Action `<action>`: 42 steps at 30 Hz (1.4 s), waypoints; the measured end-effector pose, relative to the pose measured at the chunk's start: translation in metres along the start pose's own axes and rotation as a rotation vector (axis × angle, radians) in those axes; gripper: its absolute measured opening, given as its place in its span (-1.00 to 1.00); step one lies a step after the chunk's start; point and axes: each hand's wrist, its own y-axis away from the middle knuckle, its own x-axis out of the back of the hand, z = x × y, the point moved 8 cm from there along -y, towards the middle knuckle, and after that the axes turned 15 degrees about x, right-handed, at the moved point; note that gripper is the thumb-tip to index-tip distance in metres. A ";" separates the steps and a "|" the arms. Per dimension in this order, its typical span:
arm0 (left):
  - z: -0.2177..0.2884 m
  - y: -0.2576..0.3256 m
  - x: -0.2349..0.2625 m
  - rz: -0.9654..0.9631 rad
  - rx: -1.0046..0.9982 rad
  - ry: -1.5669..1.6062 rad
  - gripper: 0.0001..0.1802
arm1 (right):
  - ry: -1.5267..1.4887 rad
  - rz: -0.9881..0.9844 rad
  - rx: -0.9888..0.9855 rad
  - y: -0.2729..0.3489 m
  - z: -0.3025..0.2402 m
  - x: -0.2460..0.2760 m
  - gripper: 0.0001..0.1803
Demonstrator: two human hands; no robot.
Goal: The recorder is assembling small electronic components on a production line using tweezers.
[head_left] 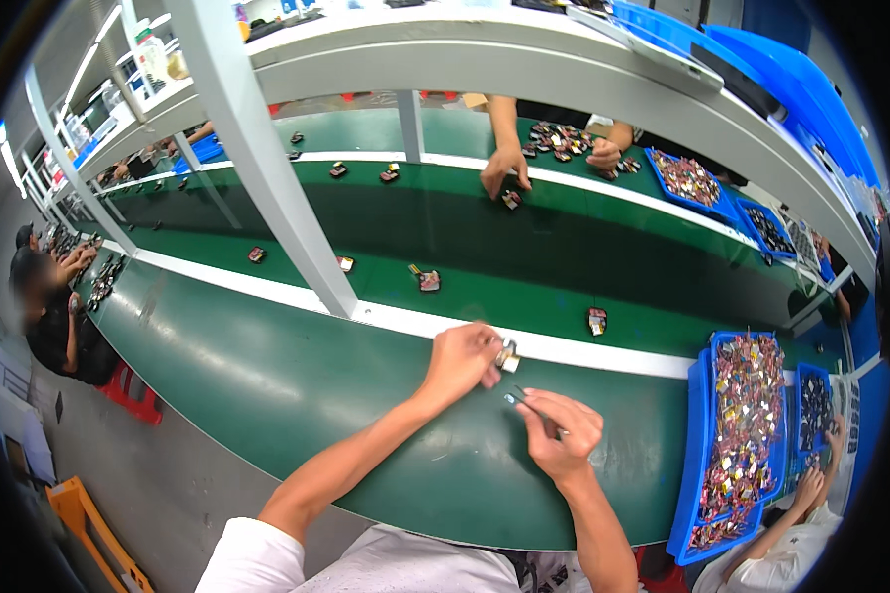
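Over the green worktop (386, 435), close to its far edge, my left hand (462, 358) is closed on a small wired component (507, 357) with a white-and-yellow face. To its right and nearer me, my right hand (564, 431) pinches a small dark piece (513, 397) with a bright bluish spot. The exact kind of either thing is too small to make out. A narrow gap separates the two pieces. Beyond my hands, on the green conveyor belt, lie a similar component (597, 321) and another with a yellow strip (427, 281).
Right of my hands stands a blue bin (698, 435) heaped with wired components; a smaller blue tray (814, 400) of dark parts is beside it. A grey post (267, 168) rises at the belt's near edge. Across the belt, a co-worker's hand (505, 170) reaches toward a part.
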 end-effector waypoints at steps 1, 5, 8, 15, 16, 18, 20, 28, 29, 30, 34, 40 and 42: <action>0.011 -0.017 -0.001 0.029 -0.043 0.025 -0.86 | -0.003 0.028 -0.060 0.004 0.004 0.004 -0.79; 0.024 -0.086 -0.003 0.118 -0.086 -0.061 -0.86 | -0.053 0.064 0.007 0.004 0.000 -0.002 -0.79; 0.029 -0.102 0.009 0.415 -0.313 -0.486 -0.77 | -0.050 0.010 0.038 0.003 -0.003 -0.012 -0.79; 0.032 -0.054 0.124 0.956 -0.405 -0.642 -0.70 | -0.009 -0.040 -0.052 0.005 0.003 -0.006 -0.82; 0.026 -0.057 0.134 0.896 -0.264 -0.677 -0.64 | -0.014 -0.048 -0.034 0.007 0.004 -0.007 -0.82; 0.017 -0.062 0.141 0.801 -0.092 -0.644 -0.49 | -0.021 -0.057 -0.015 0.010 0.005 -0.009 -0.83; 0.015 -0.064 0.144 0.783 -0.039 -0.626 -0.46 | -0.030 -0.071 -0.013 0.012 0.004 -0.012 -0.83; -0.002 -0.079 0.157 0.680 0.073 -0.516 -0.60 | -0.019 -0.096 -0.076 0.012 0.006 -0.014 -0.81; -0.002 -0.077 0.160 0.682 0.074 -0.514 -0.60 | -0.020 -0.096 -0.088 0.011 0.006 -0.014 -0.81; -0.004 -0.075 0.158 0.611 0.105 -0.361 -0.66 | -0.017 -0.097 -0.090 0.011 0.006 -0.014 -0.81; 0.001 -0.056 0.146 0.438 0.117 -0.060 -0.83 | -0.059 -0.102 -0.138 0.014 0.008 -0.015 -0.79; 0.011 0.008 0.085 0.159 0.020 -0.035 -0.90 | -0.380 0.019 -0.589 0.041 0.037 -0.017 -0.83; 0.002 0.028 0.066 0.098 0.028 -0.001 -0.88 | -0.597 0.097 -0.801 0.049 0.044 -0.020 -0.86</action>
